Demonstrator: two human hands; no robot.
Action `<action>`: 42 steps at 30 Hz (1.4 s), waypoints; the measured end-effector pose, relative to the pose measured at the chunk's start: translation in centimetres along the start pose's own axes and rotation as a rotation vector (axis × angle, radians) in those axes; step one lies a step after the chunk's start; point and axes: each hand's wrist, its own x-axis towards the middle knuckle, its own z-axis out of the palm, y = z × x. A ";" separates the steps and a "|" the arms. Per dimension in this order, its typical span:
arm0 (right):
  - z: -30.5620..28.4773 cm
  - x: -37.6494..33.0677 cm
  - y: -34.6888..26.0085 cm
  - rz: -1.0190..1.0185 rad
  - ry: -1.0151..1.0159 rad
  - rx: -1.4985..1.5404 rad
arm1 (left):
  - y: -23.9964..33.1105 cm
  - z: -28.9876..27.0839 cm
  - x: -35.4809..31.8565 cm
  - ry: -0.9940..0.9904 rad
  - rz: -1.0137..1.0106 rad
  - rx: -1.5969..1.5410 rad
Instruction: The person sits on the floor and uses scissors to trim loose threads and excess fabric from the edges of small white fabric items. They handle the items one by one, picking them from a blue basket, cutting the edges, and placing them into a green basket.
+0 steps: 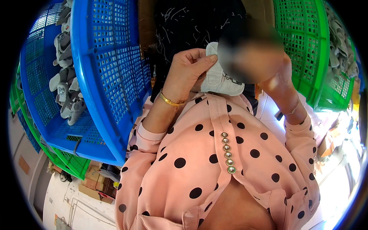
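A small whitish cloth shoe [224, 82] with a pale strap and a black printed figure is up in front of my body. My left hand [191, 67] is closed on its edge, thumb on top, fingers behind. My right hand [276, 71] is raised at the shoe's other side. A round blurred patch covers its fingers and part of the shoe, so I cannot tell whether it grips anything. Black cloth [188, 30] strewn with loose white threads lies just beyond the shoe.
At left, a blue plastic basket [117, 73] stands close to my arm, with several small grey-white shoes [65, 90] beside its wall. A green basket [303, 50] rises at right, with more grey pieces [339, 42] behind it. Cardboard boxes [96, 180] sit at lower left.
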 end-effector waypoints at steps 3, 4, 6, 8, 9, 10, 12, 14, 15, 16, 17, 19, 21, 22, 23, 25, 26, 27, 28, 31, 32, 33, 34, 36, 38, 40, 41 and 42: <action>0.0 -0.2 -0.1 0.033 -0.054 0.030 | -0.2 0.2 0.0 0.012 0.013 -0.033; 0.0 -0.2 -0.2 0.035 -0.081 0.016 | -0.2 0.3 0.0 0.012 0.018 -0.052; -0.3 0.0 -0.3 0.006 -0.151 -0.085 | -0.2 0.2 0.0 0.017 0.007 -0.069; -0.4 0.2 -0.3 -0.007 -0.141 -0.085 | -0.1 0.2 -0.1 0.020 0.013 -0.080; -0.4 0.2 -0.3 -0.013 -0.136 -0.085 | -0.1 0.2 -0.1 0.017 0.023 -0.082; -0.4 0.2 -0.3 -0.015 -0.134 -0.095 | 0.0 0.2 -0.1 0.012 0.033 -0.085; -0.3 0.1 -0.4 -0.018 -0.131 -0.116 | 0.1 0.3 -0.2 0.025 0.028 -0.089; -0.1 0.0 -0.5 -0.004 -0.121 -0.150 | 0.2 0.5 -0.3 0.039 0.028 -0.084; 0.0 -0.1 -0.6 0.003 -0.116 -0.167 | 0.2 0.6 -0.3 0.046 0.029 -0.079; 0.1 -0.2 -0.8 0.017 -0.115 -0.178 | 0.1 0.6 -0.3 0.053 0.031 -0.074; 0.3 -0.3 -0.9 0.032 -0.114 -0.189 | 0.0 0.4 -0.3 0.036 0.026 -0.079; 0.4 -0.5 -1.1 0.050 -0.107 -0.206 | -0.1 -0.2 -0.2 0.002 0.015 -0.088; 0.5 -0.6 -1.3 0.059 -0.096 -0.220 | -0.1 0.1 -0.2 0.029 0.017 -0.083; 0.6 -0.6 -1.3 0.063 -0.096 -0.224 | -0.1 0.2 -0.2 0.043 0.018 -0.081; 0.6 -0.6 -1.3 0.067 -0.095 -0.228 | -0.2 0.2 -0.2 0.038 0.025 -0.091; 0.7 -0.7 -1.4 0.075 -0.092 -0.229 | -0.2 0.3 -0.3 0.027 0.040 -0.111; 0.7 -0.6 -1.5 0.079 -0.090 -0.225 | -0.2 0.3 -0.3 0.030 0.033 -0.115; 0.8 -0.6 -1.5 0.082 -0.088 -0.221 | -0.2 0.3 -0.3 0.033 0.027 -0.120; 1.0 -0.7 -1.5 0.100 -0.088 -0.203 | -0.2 0.4 -0.3 0.035 0.020 -0.124; 2.2 -1.7 -1.8 0.196 -0.088 -0.117 | -0.1 0.5 -0.4 0.043 0.014 -0.148; 2.8 -2.2 -2.1 0.258 -0.086 -0.070 | -0.2 0.4 -0.3 0.040 0.009 -0.159; 3.3 -2.6 -2.4 0.320 -0.085 -0.023 | -0.4 0.4 -0.2 0.037 0.004 -0.170; 3.8 -2.8 -2.6 0.408 -0.079 0.128 | -0.5 0.3 -0.2 0.036 -0.001 -0.180; 4.7 -2.9 -3.1 0.581 -0.065 0.430 | -0.2 0.5 -0.1 0.033 0.003 -0.189; 5.9 -3.3 -3.7 0.779 0.021 0.885 | -0.6 0.3 0.2 0.022 -0.009 -0.158; 5.9 -3.1 -3.2 0.919 0.114 1.303 | -1.8 -0.4 0.5 0.019 -0.039 -0.083; 5.1 -2.7 -2.3 0.962 0.165 1.486 | -1.9 -0.4 0.5 0.025 -0.039 -0.097; 4.3 -2.3 -1.7 1.001 0.217 1.669 | -2.0 -0.4 0.4 0.032 -0.039 -0.112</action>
